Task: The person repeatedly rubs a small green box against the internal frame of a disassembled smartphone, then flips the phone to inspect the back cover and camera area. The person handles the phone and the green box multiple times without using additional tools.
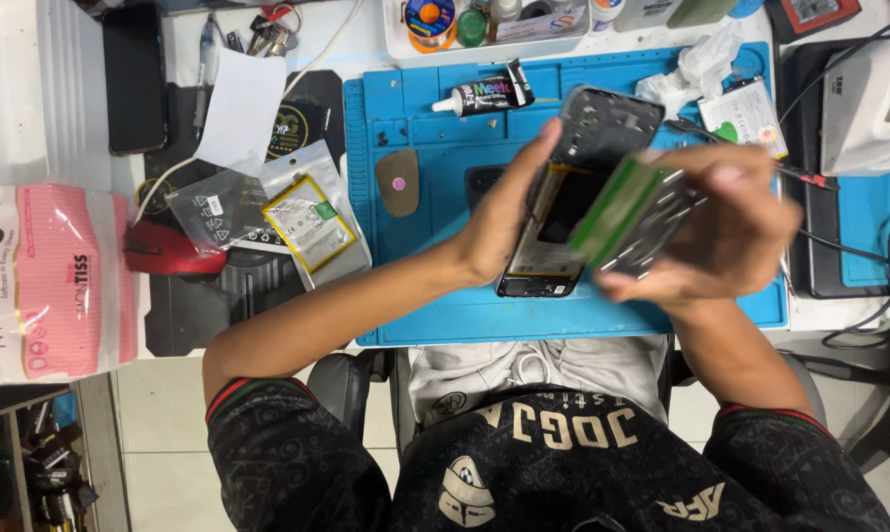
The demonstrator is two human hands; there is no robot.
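The left hand (499, 222) grips an opened phone (578, 187) by its left long edge, held just above the blue mat (435, 296) on the tabletop (366, 39). The phone's long axis runs from near-left to far-right, its camera end pointing away from the person. The right hand (725, 232) is closed around a flat rectangular part (632, 222) with a green face (blurred, so what kind of part cannot be told), which overlaps the phone's right edge. Both hands meet at the phone, which lies between them; the left hand carries it. A glue tube (484, 96) lies on the far part of the mat.
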